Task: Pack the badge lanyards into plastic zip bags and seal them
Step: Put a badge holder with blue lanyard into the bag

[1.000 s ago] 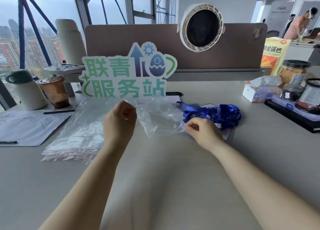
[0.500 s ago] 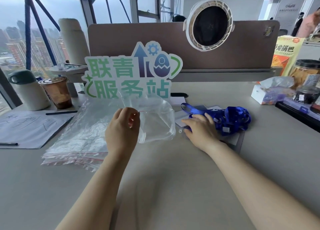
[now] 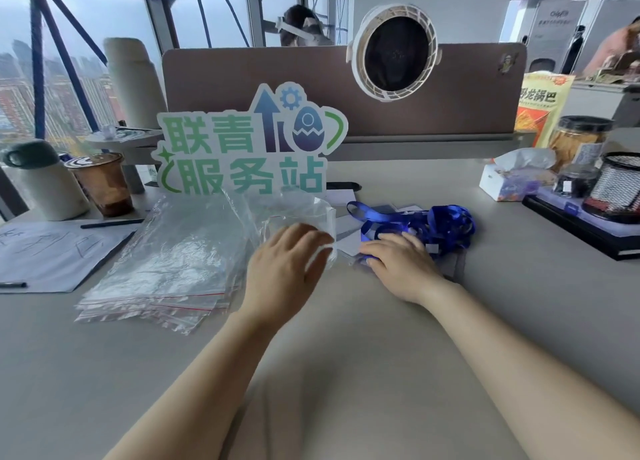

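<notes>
A clear plastic zip bag (image 3: 301, 214) stands puffed up off the desk, and my left hand (image 3: 287, 262) grips its near edge. Just right of it lies a tangled pile of blue badge lanyards (image 3: 443, 222) on white cards (image 3: 346, 243). My right hand (image 3: 398, 265) lies palm down on the pile's near left side, its fingertips curled around a blue strap end. A flat stack of spare zip bags with red seal lines (image 3: 166, 262) lies to the left of my left hand.
A green and blue sign (image 3: 242, 148) stands behind the bags before a brown divider (image 3: 242, 75). Far left are a coffee cup (image 3: 102, 182), a white mug (image 3: 41, 182) and papers (image 3: 52, 252). At right are a tissue box (image 3: 509, 182), a mesh holder (image 3: 616, 186) and jars.
My right hand let go of the bag and moved right onto the lanyard pile. My left hand now holds the bag alone and has lowered it toward the desk.
</notes>
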A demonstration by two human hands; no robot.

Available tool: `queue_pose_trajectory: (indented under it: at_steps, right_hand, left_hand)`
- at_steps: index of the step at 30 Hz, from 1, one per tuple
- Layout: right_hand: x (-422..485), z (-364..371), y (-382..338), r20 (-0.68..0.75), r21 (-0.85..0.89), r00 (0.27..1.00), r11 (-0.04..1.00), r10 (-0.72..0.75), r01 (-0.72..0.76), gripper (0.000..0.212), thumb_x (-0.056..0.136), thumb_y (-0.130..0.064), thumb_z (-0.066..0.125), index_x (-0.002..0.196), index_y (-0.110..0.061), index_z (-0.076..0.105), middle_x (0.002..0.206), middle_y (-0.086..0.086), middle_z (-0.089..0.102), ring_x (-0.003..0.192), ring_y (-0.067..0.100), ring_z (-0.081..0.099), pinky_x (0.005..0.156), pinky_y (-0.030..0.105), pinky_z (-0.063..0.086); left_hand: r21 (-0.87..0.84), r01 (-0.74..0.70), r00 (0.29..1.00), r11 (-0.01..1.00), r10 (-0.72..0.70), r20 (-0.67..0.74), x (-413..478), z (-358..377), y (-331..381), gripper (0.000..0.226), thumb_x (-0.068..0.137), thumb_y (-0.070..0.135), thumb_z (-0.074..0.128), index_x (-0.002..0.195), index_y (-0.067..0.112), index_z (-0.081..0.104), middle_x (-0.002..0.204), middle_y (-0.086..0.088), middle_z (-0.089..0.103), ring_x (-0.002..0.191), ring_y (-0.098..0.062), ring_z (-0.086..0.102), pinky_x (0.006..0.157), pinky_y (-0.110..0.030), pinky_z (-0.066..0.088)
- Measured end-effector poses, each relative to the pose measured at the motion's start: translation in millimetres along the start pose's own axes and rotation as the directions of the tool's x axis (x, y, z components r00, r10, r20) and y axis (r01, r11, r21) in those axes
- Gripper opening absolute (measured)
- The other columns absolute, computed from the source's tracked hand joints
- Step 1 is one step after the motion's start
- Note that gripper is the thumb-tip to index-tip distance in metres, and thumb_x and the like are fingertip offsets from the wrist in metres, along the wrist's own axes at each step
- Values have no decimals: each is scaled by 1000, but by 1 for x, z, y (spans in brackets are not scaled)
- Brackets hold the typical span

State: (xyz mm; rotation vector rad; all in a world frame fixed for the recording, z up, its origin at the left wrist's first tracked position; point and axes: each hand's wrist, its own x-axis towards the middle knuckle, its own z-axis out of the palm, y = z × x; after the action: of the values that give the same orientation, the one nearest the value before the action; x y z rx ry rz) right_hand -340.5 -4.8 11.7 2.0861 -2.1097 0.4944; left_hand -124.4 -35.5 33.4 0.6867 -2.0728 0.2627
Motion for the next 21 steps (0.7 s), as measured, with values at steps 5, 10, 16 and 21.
queue_pose_trajectory:
  at_steps: [5, 10, 16, 21]
  right_hand:
    - [-27, -11, 12, -133, 252, 991, 968, 27, 7, 23, 91, -17, 54, 106, -22, 70, 109, -6, 69, 108, 17, 57, 96, 33, 39]
    - [-40, -23, 34, -236, 460, 932, 877, 274, -141, 21, 86, -8, 61, 102, -17, 72, 108, -1, 70, 106, 19, 58, 92, 33, 45]
    - [-42, -22, 65, -330, 363, 805, 854, 493, -373, 21, 83, -11, 61, 101, -17, 70, 110, 4, 68, 100, 31, 56, 83, 38, 47]
    - [-40, -20, 72, -208, 223, 779, 804, 592, -551, 25, 88, -28, 58, 112, -29, 65, 115, -1, 66, 105, 29, 54, 84, 35, 43]
  left_hand:
    - [-86, 127, 926, 988, -86, 368, -7, 19, 25, 28, 89, 34, 56, 115, 23, 62, 115, 4, 62, 104, -21, 59, 82, -32, 49]
    - [-47, 210, 827, 977, -152, 541, 3, 40, 58, 45, 92, 43, 50, 132, 23, 49, 141, 8, 46, 126, -18, 44, 97, -32, 40]
    - [72, 248, 798, 966, -245, 551, 6, 57, 66, 29, 92, 43, 47, 115, 27, 55, 121, 6, 60, 111, -22, 55, 74, -31, 42]
    - [116, 188, 851, 975, -220, 476, 7, 56, 65, 17, 94, 30, 43, 94, 21, 58, 103, 1, 66, 92, -28, 58, 59, -29, 30]
